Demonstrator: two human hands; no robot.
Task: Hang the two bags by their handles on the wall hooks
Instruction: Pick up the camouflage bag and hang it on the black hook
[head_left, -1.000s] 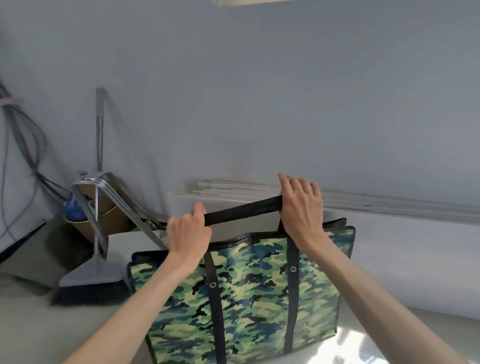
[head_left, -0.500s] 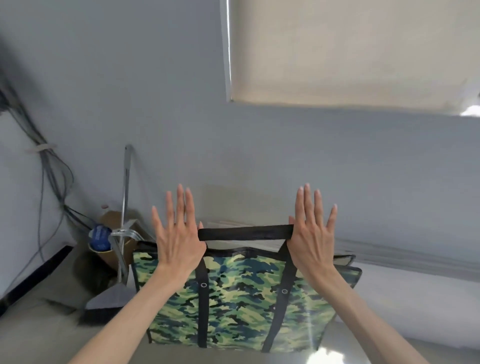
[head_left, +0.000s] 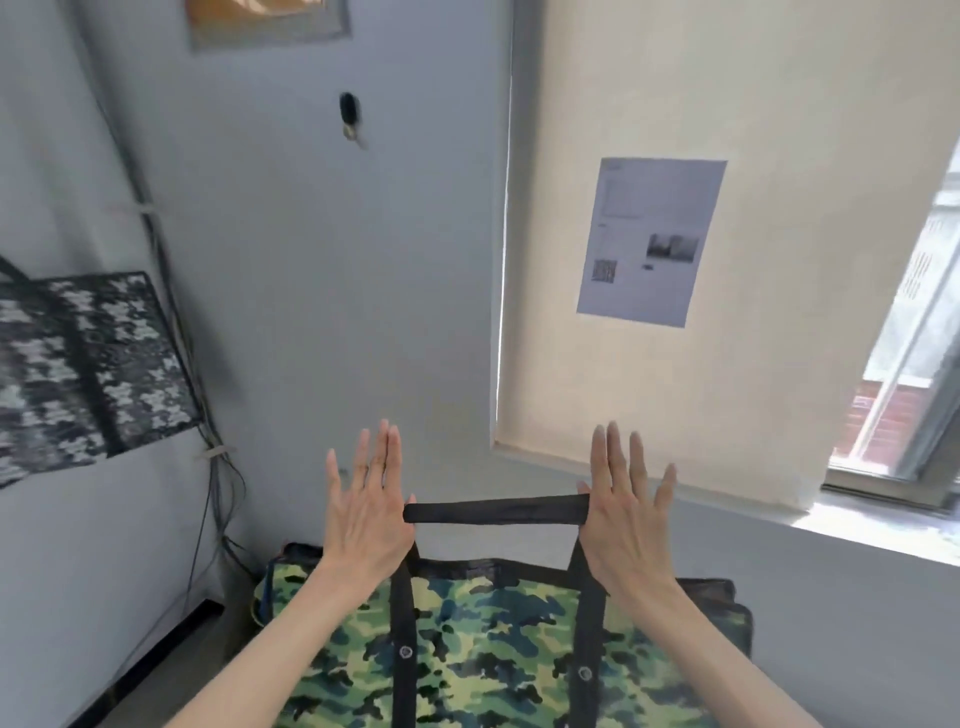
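A green camouflage bag (head_left: 493, 639) hangs low in the middle, its black handle (head_left: 496, 509) stretched level between my two hands. My left hand (head_left: 363, 514) and my right hand (head_left: 623, 514) face the wall with fingers straight and spread, the handle caught at each thumb. A small black wall hook (head_left: 349, 117) sticks out of the grey wall high above my left hand, bare. A grey-and-black camouflage bag (head_left: 78, 364) hangs flat against the wall at the far left; its hook is out of frame.
Dark cables (head_left: 208, 467) run down the wall corner beside the grey bag. A beige roller blind (head_left: 727, 364) with a printed sheet (head_left: 652, 241) covers the window on the right; open window glass (head_left: 909, 389) shows past it. A framed picture (head_left: 265, 21) is at the top.
My fists opened into flat hands with the handle held at the thumbs. The green bag rose off the floor and my view swung upward, bringing the hook and the grey bag into sight.
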